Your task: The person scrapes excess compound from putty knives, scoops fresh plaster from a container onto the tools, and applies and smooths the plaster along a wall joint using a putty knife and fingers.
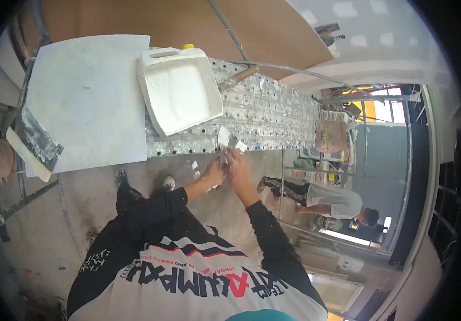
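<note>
My right hand [236,168] is closed on a putty knife [226,138] whose blade is smeared with white compound, just in front of the platform's edge. My left hand [212,175] is closed just left of it and slightly lower, against the same tool; what exactly it grips is hidden. Above them, a cut-open white plastic jug [179,93] with white compound rests on a perforated metal platform [278,123], beside a wooden handle [239,78]. A white board [83,93] lies at the left, with a broad compound-smeared tool [38,142] at its left edge.
A co-worker [332,200] in a grey shirt stands on the right below the scaffold frame [364,142]. A brown bag [331,136] sits at the platform's far end. A brown panel [278,37] lies beyond. Scaffold tubes [21,182] run down the left side.
</note>
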{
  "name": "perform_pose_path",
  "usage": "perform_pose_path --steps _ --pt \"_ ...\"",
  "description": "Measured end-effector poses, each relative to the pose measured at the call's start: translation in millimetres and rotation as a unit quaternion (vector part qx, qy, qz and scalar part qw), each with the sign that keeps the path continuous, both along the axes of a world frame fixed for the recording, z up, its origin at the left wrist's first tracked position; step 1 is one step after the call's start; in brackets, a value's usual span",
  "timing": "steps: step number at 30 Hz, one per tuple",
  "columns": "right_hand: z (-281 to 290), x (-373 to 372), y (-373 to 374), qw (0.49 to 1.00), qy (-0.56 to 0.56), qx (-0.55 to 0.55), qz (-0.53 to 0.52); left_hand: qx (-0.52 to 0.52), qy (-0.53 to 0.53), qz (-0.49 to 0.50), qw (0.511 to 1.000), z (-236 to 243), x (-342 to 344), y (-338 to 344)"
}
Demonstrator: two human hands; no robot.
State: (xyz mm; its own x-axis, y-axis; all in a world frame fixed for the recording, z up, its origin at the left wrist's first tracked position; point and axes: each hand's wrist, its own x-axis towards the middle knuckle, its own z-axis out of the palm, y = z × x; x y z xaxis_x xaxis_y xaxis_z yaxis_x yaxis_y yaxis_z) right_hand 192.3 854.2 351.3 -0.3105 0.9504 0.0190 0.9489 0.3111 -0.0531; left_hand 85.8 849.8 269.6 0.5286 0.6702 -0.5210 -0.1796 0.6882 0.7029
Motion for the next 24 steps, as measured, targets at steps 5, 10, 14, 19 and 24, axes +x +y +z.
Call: perform_pose_path --steps 5,10,14,19,24 --pt "10 -13 48 0.997 0.002 0.073 0.006 -0.067 -0.103 0.002 0.992 -23 2 9" --pt "-6 -7 2 1.000 0.015 0.007 -0.012 -0.105 -0.129 0.009 0.986 -29 3 0" --pt "-1 -19 21 0.997 0.018 0.054 0.043 -0.062 -0.112 0.031 0.991 -34 12 1" --pt "3 -11 63 1.000 0.020 0.016 0.004 -0.100 -0.168 -0.007 0.981 -10 -9 6" --pt "-16 -16 28 1.000 0.004 0.003 0.008 -0.020 -0.066 -0.036 0.997 -9 -6 2"
